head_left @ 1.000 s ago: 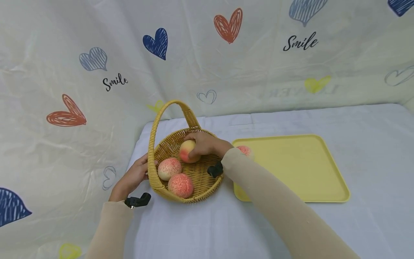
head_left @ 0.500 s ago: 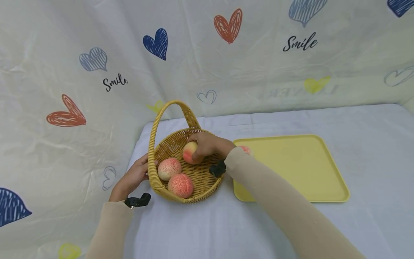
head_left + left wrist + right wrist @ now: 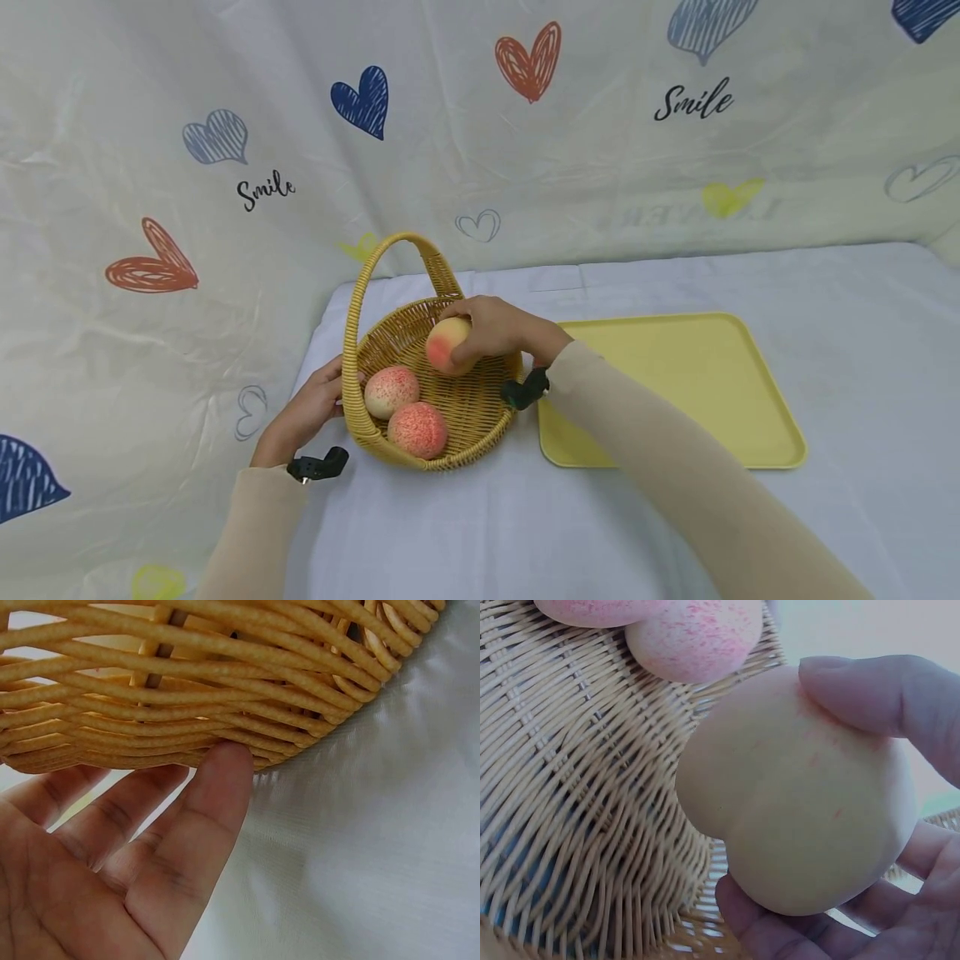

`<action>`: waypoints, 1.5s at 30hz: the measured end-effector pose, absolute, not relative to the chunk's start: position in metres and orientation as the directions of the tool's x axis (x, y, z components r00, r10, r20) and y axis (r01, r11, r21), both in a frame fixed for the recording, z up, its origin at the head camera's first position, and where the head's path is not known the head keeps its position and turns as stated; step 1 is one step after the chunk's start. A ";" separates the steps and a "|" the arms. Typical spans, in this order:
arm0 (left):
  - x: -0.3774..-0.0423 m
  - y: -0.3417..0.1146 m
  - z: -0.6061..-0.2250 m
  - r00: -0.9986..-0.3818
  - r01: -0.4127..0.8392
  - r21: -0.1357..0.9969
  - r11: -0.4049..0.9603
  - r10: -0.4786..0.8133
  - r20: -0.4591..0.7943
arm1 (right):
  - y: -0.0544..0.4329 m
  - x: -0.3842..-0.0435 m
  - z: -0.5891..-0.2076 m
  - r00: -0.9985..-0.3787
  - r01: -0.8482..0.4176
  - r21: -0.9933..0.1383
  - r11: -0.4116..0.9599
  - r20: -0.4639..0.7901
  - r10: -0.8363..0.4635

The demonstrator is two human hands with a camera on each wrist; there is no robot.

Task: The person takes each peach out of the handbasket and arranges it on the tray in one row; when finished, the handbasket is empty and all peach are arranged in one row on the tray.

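The right grip (image 3: 495,325) is curling round a yellow peach (image 3: 446,343) with a red blush, thumb on one side and fingers on the other. That peach is sitting within the outline of the wicker basket (image 3: 472,421), towards its far right; whether it is touching the wicker is not showing. The left grip (image 3: 313,406) is holding the basket's left side, its thumb pressing on the woven wall. Two red-speckled peaches, a paler one (image 3: 392,392) and a redder one (image 3: 417,430), are resting in the basket's near left part, touching. The arched handle (image 3: 352,350) is standing between them and the left grip. The right sleeve (image 3: 675,467) is crossing over a yellow tray (image 3: 675,383), hiding part of it. Basket and tray are lying side by side on the white-covered worktop (image 3: 862,375), before a heart-printed backdrop (image 3: 585,167).
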State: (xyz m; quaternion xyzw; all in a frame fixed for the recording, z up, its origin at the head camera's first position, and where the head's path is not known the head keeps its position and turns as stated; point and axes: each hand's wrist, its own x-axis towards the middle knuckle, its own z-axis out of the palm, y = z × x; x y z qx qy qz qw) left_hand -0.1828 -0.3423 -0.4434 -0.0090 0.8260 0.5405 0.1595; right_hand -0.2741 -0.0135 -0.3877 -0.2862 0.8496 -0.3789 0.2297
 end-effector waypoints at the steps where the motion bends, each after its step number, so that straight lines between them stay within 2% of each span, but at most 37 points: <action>1: -0.183 -0.342 -0.443 -0.949 -0.186 0.890 0.416 0.159 -0.273 | -0.010 -0.273 -0.387 -0.734 -0.312 -0.775 0.549 -0.170 -0.658; 10: -0.182 -0.341 -0.443 -0.946 -0.190 0.888 0.418 0.162 -0.279 | 0.019 -0.266 -0.378 -0.768 -0.291 -0.809 0.511 -0.121 -0.629; 24: -0.182 -0.340 -0.441 -0.945 -0.190 0.890 0.415 0.170 -0.281 | 0.067 -0.258 -0.374 -0.799 -0.189 -0.880 0.437 -0.121 -0.589; 29: -0.182 -0.342 -0.440 -0.945 -0.190 0.888 0.419 0.169 -0.282 | 0.084 -0.258 -0.374 -0.826 -0.168 -0.885 0.435 -0.114 -0.552; 45: -0.182 -0.343 -0.441 -0.946 -0.172 0.890 0.422 0.180 -0.268 | 0.138 -0.251 -0.381 -0.858 -0.123 -0.886 0.447 -0.131 -0.496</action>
